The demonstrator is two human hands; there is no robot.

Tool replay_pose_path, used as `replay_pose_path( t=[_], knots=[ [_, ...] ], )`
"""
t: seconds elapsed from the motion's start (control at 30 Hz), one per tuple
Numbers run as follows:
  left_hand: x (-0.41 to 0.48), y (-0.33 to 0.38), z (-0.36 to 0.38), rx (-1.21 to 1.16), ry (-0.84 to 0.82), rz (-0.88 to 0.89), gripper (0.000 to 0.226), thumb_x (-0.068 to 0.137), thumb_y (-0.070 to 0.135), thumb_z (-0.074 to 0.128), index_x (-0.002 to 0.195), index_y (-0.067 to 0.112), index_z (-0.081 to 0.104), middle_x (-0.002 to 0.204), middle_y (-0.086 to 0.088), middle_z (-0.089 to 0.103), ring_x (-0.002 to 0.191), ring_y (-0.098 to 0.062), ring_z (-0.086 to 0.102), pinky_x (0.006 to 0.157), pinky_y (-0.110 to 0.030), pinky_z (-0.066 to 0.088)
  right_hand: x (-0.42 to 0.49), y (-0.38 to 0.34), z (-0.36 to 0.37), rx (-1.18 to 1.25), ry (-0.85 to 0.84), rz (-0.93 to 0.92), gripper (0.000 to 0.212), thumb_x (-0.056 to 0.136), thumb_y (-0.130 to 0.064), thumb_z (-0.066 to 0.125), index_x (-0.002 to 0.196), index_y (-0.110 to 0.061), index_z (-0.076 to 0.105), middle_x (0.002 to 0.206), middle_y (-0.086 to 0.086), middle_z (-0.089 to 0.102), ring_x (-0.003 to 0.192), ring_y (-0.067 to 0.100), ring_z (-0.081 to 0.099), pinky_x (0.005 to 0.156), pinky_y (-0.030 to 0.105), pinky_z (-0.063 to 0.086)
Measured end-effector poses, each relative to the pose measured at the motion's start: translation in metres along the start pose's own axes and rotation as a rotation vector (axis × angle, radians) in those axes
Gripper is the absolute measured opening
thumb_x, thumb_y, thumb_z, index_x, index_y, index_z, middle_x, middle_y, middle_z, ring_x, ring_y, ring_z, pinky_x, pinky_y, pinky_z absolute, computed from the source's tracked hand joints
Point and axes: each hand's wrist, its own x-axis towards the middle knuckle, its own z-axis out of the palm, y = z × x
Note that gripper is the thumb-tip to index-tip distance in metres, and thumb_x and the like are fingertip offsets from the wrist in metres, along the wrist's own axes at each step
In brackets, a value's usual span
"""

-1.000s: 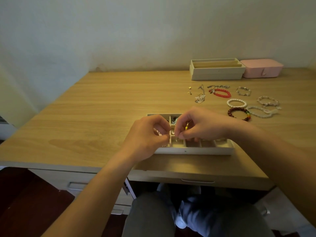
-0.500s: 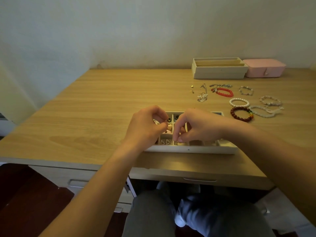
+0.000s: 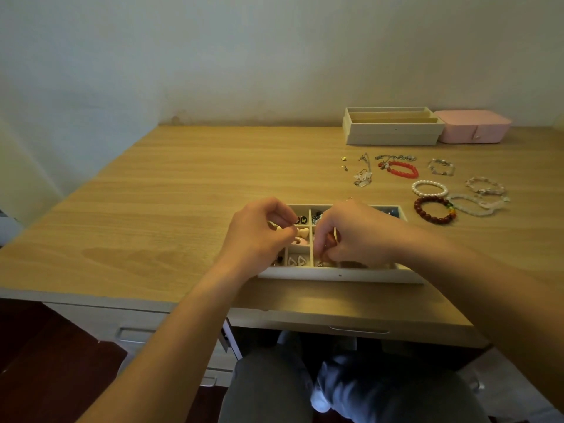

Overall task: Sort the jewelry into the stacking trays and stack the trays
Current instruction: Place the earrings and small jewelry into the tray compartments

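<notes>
Wooden desk (image 3: 183, 193), divided tray (image 3: 338, 274), heart earrings (image 3: 297, 260) in near compartment

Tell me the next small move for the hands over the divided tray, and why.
Probably let the right hand release and lift clear: it reaches down into a front compartment of the divided tray, where a small metal piece lies. The pearl bracelet and others lie unsorted on the desk.
</notes>
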Motion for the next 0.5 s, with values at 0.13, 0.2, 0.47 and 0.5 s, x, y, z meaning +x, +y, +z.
replay_pose_path(
  t=[0.13,0.2,0.47,0.5],
  knots=[
    [0.001,-0.004,0.0,-0.011,-0.006,-0.007,0.02,0.077,0.012,0.079,0.078,0.03,0.07,0.072,0.014,0.072,0.054,0.002,0.05,0.062,-0.024,0.041,0.0,-0.004,-0.001,-0.047,-0.004,-0.002,0.018,0.089,-0.013,0.073,0.09,-0.03,0.08,0.079,-0.021,0.061,0.071,-0.001,0.058,0.057,0.007,0.042],
    [0.002,-0.004,-0.002,-0.021,-0.012,-0.008,0.02,0.078,0.012,0.079,0.079,0.03,0.07,0.073,0.013,0.072,0.056,-0.001,0.052,0.062,-0.026,0.042,0.0,-0.004,-0.002,-0.073,-0.013,-0.005,0.02,0.09,-0.013,0.071,0.093,-0.03,0.081,0.082,-0.02,0.063,0.074,0.004,0.059,0.058,0.009,0.04],
    [0.003,-0.007,-0.004,-0.043,-0.029,-0.013,0.018,0.079,0.012,0.079,0.082,0.027,0.071,0.076,0.009,0.074,0.064,-0.01,0.061,0.065,-0.035,0.053,-0.007,0.002,-0.016,-0.026,0.013,0.0,0.024,0.094,-0.014,0.065,0.099,-0.032,0.08,0.089,-0.007,0.067,0.081,0.014,0.06,0.069,0.025,0.048],
    [0.003,-0.007,-0.004,-0.042,-0.027,-0.014,0.018,0.079,0.012,0.079,0.082,0.027,0.071,0.076,0.009,0.074,0.063,-0.009,0.06,0.065,-0.033,0.051,-0.008,0.002,-0.017,-0.024,0.003,0.004,0.025,0.094,-0.014,0.065,0.099,-0.032,0.08,0.09,-0.006,0.067,0.082,0.014,0.06,0.07,0.025,0.049]
  ],
)
